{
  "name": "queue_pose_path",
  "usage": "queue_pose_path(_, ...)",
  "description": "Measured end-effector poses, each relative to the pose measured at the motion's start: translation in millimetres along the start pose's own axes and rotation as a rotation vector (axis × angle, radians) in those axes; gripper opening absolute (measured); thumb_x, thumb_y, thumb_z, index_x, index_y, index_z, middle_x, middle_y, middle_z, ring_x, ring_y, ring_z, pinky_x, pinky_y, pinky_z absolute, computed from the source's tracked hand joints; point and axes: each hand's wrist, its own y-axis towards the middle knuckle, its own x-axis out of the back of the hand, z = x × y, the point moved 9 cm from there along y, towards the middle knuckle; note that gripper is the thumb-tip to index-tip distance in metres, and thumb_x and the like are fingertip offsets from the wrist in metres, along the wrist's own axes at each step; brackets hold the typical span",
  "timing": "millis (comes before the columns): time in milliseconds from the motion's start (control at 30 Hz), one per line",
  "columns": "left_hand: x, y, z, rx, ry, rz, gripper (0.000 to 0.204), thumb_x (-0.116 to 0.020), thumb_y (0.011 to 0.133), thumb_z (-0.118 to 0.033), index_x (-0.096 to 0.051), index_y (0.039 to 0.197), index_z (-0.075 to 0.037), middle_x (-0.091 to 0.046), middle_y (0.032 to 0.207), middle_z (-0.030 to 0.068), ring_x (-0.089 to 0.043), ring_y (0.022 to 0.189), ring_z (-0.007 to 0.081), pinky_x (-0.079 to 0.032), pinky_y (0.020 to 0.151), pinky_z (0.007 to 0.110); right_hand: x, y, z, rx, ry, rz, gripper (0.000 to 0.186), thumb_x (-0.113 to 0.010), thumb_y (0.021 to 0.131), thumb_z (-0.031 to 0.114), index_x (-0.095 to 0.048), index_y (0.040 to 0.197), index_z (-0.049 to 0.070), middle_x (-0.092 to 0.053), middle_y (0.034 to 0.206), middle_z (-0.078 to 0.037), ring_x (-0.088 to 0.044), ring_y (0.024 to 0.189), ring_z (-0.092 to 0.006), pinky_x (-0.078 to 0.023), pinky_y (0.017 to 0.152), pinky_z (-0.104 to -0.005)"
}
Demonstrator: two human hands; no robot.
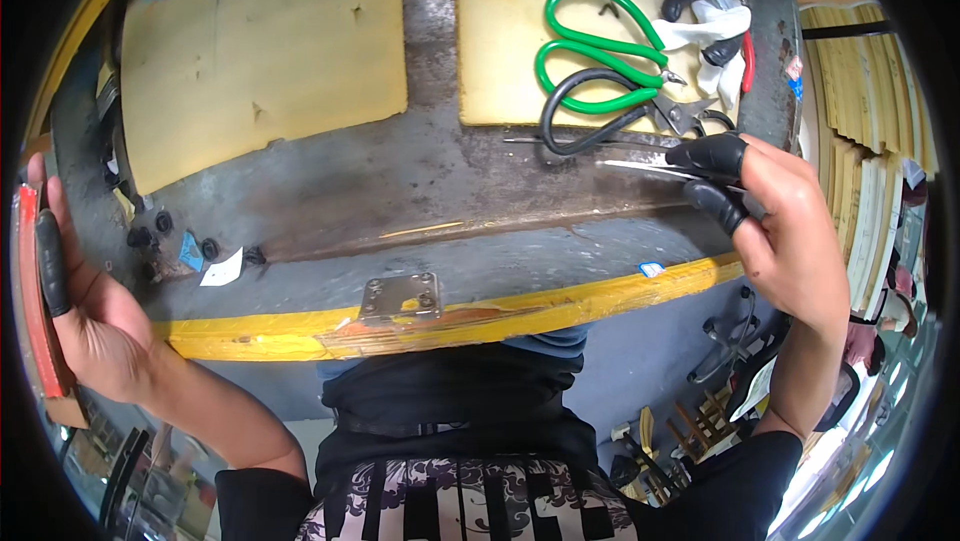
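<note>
1. Black short-sleeved shirt with a pale printed chest panel (470,501) fills the lower edge, nearest the camera; beyond it runs the chipped yellow wooden edge (250,339) of a dark grey, scuffed workbench (350,191).
2. Right hand (765,206), black rubber covers on thumb and forefinger, pinches a slim, bright metal tool (640,170); this tool points leftward above the bench, near its right side.
3. Left hand (95,316), at the far left, has its black-covered thumb beside a long red bar (35,291); I cannot tell whether it grips the bar.
4. Just beyond the slim tool lie black-handled scissors with grey blades (678,118) and green-looped pliers (605,43), partly over a worn yellowish right-hand sheet (510,51); a matching left-hand sheet (265,51) lies apart.
5. Screwed to the yellow edge is a square metal plate (385,303); leftward lie a white paper scrap (222,268) and small black rings (209,248).
</note>
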Motion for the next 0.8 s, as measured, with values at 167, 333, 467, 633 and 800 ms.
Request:
queue_pose_path(167,-1.8,-1.9,0.6,0.042,-0.005,-0.045,0.038,-0.034,0.094,0.005,-0.051,0.125,0.023,-0.042,0.142,0.0366,-0.043,0.136,0.0448,-0.032,0.121,0.048,-26.7,21.0,35.5,0.142,-0.039,0.090,0.031,-0.055,0.056,-0.010,-0.057,0.087,-0.006,-0.055,0.077,-0.019,-0.057,0.072,-0.0394,-0.047,0.064,-0.0436)
queue_pose_path(333,-2.5,-1.0,-2.9,-0.011,0.010,-0.022,0.040,-0.035,0.094,0.005,-0.049,0.127,0.022,-0.041,0.143,0.0367,-0.042,0.136,0.0464,-0.031,0.121,0.049,-65.8,40.4,66.8,0.241,-0.029,0.179,0.025,-0.063,0.054,-0.009,-0.047,0.072,-0.001,-0.049,0.077,-0.018,-0.055,0.069,-0.0404,-0.044,0.057,-0.0474)
queue_pose_path(467,2.6,-0.1,-3.0,-0.022,-0.066,-0.072,0.037,-0.037,0.096,0.003,-0.056,0.124,0.018,-0.049,0.137,0.0352,-0.048,0.131,0.0459,-0.039,0.116,0.049,-45.5,51.7,76.8,0.250,-0.075,-0.089,0.022,-0.061,0.058,-0.012,-0.048,0.074,-0.003,-0.048,0.076,-0.017,-0.054,0.067,-0.0374,-0.045,0.058,-0.0444)
queue_pose_path(633,5.4,-1.0,-5.7,-0.031,-0.028,-0.132,0.039,-0.036,0.094,0.003,-0.056,0.124,0.018,-0.049,0.137,0.0358,-0.048,0.131,0.0471,-0.039,0.116,0.050,-28.1,54.5,67.7,0.177,-0.025,-0.070,0.031,-0.058,0.058,-0.013,-0.061,0.088,-0.006,-0.049,0.074,-0.015,-0.051,0.065,-0.0326,-0.041,0.056,-0.0410)
queue_pose_path(800,4.9,-1.1,-6.2,-0.034,-0.049,-0.145,0.039,-0.038,0.094,0.000,-0.056,0.123,0.018,-0.050,0.136,0.0369,-0.051,0.129,0.0478,-0.039,0.115,0.050,-51.0,51.9,72.8,0.217,-0.180,0.167,0.018,-0.064,0.063,-0.004,-0.049,0.073,-0.002,-0.052,0.077,-0.019,-0.058,0.071,-0.0401,-0.049,0.061,-0.0471)
